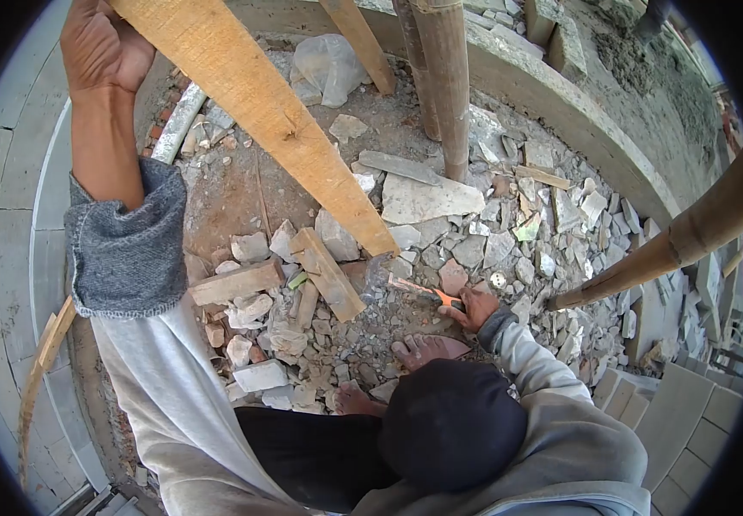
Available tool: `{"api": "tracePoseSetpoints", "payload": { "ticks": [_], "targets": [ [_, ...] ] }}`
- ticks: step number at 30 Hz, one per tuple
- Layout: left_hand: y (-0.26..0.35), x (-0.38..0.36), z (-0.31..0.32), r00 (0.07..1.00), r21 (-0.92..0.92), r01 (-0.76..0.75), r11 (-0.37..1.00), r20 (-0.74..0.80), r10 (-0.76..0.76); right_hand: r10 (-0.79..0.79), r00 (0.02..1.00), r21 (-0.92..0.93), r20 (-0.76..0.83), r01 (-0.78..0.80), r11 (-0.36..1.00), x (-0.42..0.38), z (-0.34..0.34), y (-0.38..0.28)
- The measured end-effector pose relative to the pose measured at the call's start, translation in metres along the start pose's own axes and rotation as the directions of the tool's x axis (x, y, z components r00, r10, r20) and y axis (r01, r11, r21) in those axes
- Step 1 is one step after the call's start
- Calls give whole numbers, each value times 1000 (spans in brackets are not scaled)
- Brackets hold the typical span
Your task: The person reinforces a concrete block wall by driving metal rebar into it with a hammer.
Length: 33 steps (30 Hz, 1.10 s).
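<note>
My left hand (106,50), at the upper left, is wrapped round the upper end of a long wooden plank (277,120). The plank slants down to the right, and its lower end is close to the rubble. Near the middle of the view, my right hand (474,308) grips the orange and black handle of a tool (447,299). The tool's long, thin part points left, just below the plank's lower end; its exact type is too small to tell.
Broken stones (466,249) and wood offcuts (328,275) cover the ground around my bare feet (427,348). Bamboo poles (447,86) stand ahead, another (672,249) slants at right. A curved concrete edge (578,112) runs behind; block walls (10,172) flank the left.
</note>
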<state>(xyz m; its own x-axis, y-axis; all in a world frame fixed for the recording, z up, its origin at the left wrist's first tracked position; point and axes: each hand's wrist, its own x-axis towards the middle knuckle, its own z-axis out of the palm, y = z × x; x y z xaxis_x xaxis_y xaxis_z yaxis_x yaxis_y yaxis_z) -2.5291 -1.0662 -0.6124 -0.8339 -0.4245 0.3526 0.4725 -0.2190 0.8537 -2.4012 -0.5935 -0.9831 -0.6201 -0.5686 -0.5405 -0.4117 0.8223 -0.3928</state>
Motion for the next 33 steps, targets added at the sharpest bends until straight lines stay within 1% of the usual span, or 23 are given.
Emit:
{"api": "tracePoseSetpoints", "payload": {
  "ticks": [1,4,5,6,7,9,10,11,12,14,15,16,18,19,22,23,25,26,27,30,32,33],
  "targets": [
    [-1,1,11,997,-13,55,998,47,-54,57,998,-42,42,-55,998,-6,-11,3],
    [-7,3,16,981,-63,28,998,195,-15,81,997,-42,9,-80,996,-16,-8,17],
    [-18,-9,19,973,-107,-61,992,216,83,117,991,-9,62,-116,993,-18,0,14],
    [-28,-10,22,957,-15,-249,968,147,248,137,989,20,53,-139,990,-20,8,2],
    [-36,-10,22,900,88,-433,897,87,427,153,988,36,33,-155,987,-21,16,-8],
    [-44,-14,26,828,159,-556,816,18,561,182,983,108,23,-184,977,-35,38,-29],
    [-43,-17,27,838,117,-541,832,-6,546,184,983,153,17,-184,971,-35,47,-39],
    [-41,-18,27,853,117,-515,849,-36,521,186,983,200,16,-185,962,-35,52,-47],
    [-39,-20,28,866,114,-487,866,-65,496,194,980,178,42,-198,964,-32,50,-46],
    [-35,-23,29,888,223,-411,884,-120,443,220,970,141,101,-233,962,-32,40,-45],
    [-35,-25,30,893,294,-377,879,-138,429,216,970,161,117,-233,959,-31,35,-45],
    [-35,-29,33,892,404,-345,847,-140,430,226,965,160,133,-246,956,-32,34,-50],
    [-25,-33,36,911,495,-282,822,-130,391,245,954,140,172,-270,953,-29,32,-56],
    [-14,-34,37,931,487,-247,837,-120,344,262,949,160,175,-290,944,-29,34,-59],
    [-20,-20,34,912,506,-195,840,-221,345,318,928,97,196,-341,935,-26,33,-69],
    [-22,-18,30,901,510,-254,822,-184,393,348,916,80,199,-369,926,-26,30,-71],
    [-22,-14,27,878,529,-317,787,-151,455,371,901,88,225,-399,913,-23,25,-76],
    [-23,-13,26,872,547,-317,775,-153,465,385,891,97,241,-417,904,-26,26,-82],
    [-23,-10,27,861,562,-327,760,-154,484,417,860,99,295,-462,882,-26,15,-94],
    [-24,-8,34,834,635,-277,722,-214,508,421,859,81,292,-461,884,-28,9,-112],
    [-20,-11,34,881,574,-242,782,-207,425,417,878,41,236,-438,898,-33,19,-132],
    [-13,-15,24,926,480,-227,847,-163,341,413,888,25,203,-426,904,-33,26,-144]
  ]
}}
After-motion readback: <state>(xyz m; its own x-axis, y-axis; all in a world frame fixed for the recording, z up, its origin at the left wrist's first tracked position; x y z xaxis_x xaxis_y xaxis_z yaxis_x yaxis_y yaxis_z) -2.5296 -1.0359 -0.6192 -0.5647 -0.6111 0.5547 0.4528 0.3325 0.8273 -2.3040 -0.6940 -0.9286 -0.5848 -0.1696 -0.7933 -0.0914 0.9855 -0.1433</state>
